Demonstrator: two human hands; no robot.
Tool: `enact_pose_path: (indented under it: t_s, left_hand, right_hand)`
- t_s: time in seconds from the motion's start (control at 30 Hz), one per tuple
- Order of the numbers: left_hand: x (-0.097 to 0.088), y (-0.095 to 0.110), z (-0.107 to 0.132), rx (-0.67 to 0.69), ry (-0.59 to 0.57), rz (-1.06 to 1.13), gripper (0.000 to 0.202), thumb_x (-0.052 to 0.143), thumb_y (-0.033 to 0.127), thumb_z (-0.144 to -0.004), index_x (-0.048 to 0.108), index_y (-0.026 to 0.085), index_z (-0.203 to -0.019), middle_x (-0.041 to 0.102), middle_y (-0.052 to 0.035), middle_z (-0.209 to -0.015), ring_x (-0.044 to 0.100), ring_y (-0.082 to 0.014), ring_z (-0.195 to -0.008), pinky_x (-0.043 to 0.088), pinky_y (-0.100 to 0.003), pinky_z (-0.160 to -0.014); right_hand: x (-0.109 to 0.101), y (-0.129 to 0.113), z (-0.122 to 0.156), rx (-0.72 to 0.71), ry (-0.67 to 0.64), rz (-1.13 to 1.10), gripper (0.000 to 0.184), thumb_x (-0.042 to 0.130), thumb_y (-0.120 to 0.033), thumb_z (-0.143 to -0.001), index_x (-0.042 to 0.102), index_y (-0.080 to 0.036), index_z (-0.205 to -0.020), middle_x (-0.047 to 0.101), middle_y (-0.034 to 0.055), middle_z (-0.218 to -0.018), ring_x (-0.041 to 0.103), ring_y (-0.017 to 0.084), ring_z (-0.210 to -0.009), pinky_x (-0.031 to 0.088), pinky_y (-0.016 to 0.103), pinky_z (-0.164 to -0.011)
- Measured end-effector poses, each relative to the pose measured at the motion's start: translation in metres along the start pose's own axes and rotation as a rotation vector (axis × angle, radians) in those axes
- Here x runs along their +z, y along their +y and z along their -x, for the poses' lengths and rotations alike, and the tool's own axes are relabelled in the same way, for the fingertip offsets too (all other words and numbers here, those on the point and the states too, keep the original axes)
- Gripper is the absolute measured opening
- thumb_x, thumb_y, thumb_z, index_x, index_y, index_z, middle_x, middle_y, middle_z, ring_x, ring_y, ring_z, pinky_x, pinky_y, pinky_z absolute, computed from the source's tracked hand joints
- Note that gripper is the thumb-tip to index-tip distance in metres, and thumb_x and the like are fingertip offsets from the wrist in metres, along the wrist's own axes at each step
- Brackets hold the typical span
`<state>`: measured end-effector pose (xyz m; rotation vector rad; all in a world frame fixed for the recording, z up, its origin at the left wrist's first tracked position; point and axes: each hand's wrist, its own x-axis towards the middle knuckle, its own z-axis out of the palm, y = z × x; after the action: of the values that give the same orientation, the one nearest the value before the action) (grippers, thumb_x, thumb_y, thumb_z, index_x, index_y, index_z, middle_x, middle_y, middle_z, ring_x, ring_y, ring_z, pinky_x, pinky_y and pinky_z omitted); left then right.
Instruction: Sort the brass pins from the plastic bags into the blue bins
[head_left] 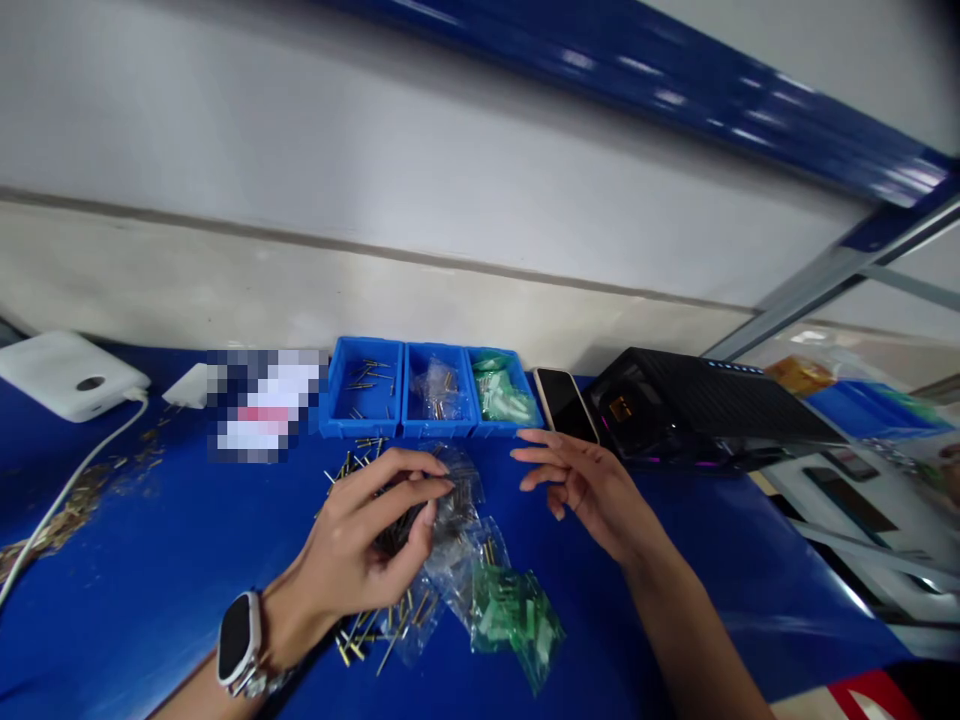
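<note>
Thin metal pins (366,632), jumbled in a loose heap beside crumpled clear bags (454,560) and green-tinted bags (514,618)

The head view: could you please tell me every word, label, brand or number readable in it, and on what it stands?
No text can be read.
Black box: an orange mark, too small to read.
Pixelated patch: obscured, unreadable.
Green packets: no legible print.
Watch: screen dark, nothing readable.

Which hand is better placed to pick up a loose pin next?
Likely the left: the left hand is over the loose pins, while the right hand is off to the side, near the phone.
</note>
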<state>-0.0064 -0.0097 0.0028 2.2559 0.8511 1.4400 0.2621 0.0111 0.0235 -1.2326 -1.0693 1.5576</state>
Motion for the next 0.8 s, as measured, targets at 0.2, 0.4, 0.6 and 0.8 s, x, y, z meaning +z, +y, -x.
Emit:
enact_pose_path:
  t_s: [0.2, 0.4, 0.6, 0.8]
  left_hand:
    - [0.001, 0.001, 0.0, -0.015, -0.016, -0.014, 0.031, 0.059, 0.006, -0.082, 0.067, 0.018, -0.109, 0.064, -0.0088, -0.11, 0.065, -0.0181, -0.092, 0.057, -0.032, -0.076]
    - [0.001, 0.001, -0.002, -0.031, -0.043, -0.001, 0.029, 0.059, 0.007, -0.082, 0.067, 0.018, -0.108, 0.065, -0.0084, -0.109, 0.065, -0.0178, -0.094, 0.057, -0.031, -0.077]
    - [0.002, 0.0, -0.003, -0.04, -0.069, 0.018, 0.029, 0.058, 0.006, -0.082, 0.067, 0.017, -0.107, 0.064, -0.0084, -0.108, 0.065, -0.0176, -0.094, 0.057, -0.031, -0.078]
    - [0.002, -0.001, -0.003, -0.066, -0.085, 0.042, 0.029, 0.058, 0.008, -0.084, 0.067, 0.019, -0.109, 0.065, -0.0085, -0.108, 0.065, -0.0183, -0.096, 0.057, -0.032, -0.078]
  right_hand:
    - [-0.003, -0.003, 0.004, 0.022, -0.119, 0.29, 0.03, 0.063, -0.043, -0.09, 0.069, -0.017, -0.102, 0.074, 0.0075, -0.078, 0.065, 0.015, -0.057, 0.042, 0.02, -0.04]
    - [-0.015, -0.008, 0.022, 0.01, -0.42, 0.941, 0.036, 0.085, -0.032, -0.067, 0.069, -0.023, -0.098, 0.064, -0.001, -0.081, 0.059, 0.016, -0.073, 0.046, 0.025, -0.063]
    - [0.0, 0.001, 0.037, -0.027, -0.452, 1.227, 0.038, 0.091, -0.027, -0.056, 0.069, -0.027, -0.087, 0.061, -0.0021, -0.081, 0.062, 0.025, -0.093, 0.043, 0.034, -0.08]
    - [-0.002, -0.004, 0.031, -0.06, -0.466, 1.071, 0.019, 0.081, -0.028, -0.073, 0.064, -0.022, -0.072, 0.051, -0.0052, -0.067, 0.053, 0.013, -0.066, 0.039, 0.024, -0.062]
